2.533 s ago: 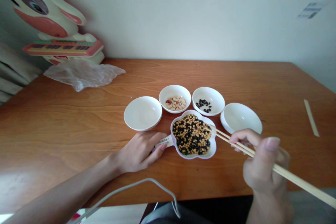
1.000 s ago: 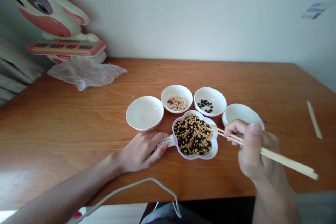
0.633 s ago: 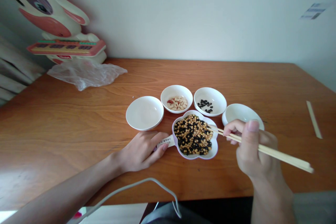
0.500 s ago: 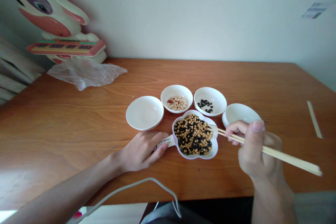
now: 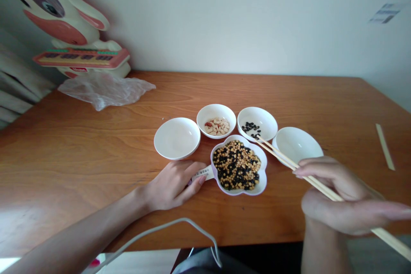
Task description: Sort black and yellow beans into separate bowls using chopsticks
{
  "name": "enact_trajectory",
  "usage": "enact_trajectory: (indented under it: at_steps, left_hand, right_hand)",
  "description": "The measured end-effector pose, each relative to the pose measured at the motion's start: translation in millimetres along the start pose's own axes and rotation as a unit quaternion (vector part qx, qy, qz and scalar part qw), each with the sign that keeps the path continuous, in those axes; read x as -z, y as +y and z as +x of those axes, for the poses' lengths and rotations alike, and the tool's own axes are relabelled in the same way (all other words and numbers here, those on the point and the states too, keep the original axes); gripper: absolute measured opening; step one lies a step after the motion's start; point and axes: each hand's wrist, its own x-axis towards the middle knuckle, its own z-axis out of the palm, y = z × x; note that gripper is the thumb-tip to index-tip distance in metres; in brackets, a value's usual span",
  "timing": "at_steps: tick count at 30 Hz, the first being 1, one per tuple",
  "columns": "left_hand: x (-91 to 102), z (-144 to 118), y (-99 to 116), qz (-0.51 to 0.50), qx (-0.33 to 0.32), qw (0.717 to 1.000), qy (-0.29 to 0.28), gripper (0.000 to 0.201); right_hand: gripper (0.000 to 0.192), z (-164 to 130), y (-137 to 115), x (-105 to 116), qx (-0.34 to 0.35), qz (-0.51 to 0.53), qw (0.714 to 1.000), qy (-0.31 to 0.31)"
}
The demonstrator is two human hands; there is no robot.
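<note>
Currently, left hand gripping handle of flower-shaped dish on wooden table, mixed beans inside, right hand grasping chopsticks, thumb extended, tips at near rim of black-bean bowl, contact unclear.

Bare forearms (greyish clothing below)

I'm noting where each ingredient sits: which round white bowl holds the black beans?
The third round bowl from the left: it alone of the four contains black beans, whereas the second bowl holds pale pieces.
</note>
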Motion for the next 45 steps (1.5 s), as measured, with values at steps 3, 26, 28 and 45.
enact_trajectory:
  at_steps: [3, 26, 28, 45]
  left_hand:
    - [0.6, 0, 0, -0.004, 0.004, 1.000, -0.005, 0.029]
    - [2.4, 1, 2, -0.003, 0.005, 1.000, -0.010, 0.029]
    - [2.2, 1, 2, -0.003, 0.002, 1.000, -0.010, 0.029]
    - [0.4, 1, 1, 0.009, -0.006, 1.000, 0.009, 0.028]
  right_hand:
    - [0.083, -2, 21, -11, 0.108, 0.052, 0.991, 0.065]
    - [0.077, -18, 53, -34, 0.109, 0.086, 0.981, 0.137]
    - [0.076, -19, 53, -35, 0.107, 0.093, 0.981, 0.132]
    - [0.074, -38, 40, -21, 0.070, 0.102, 0.989, 0.081]
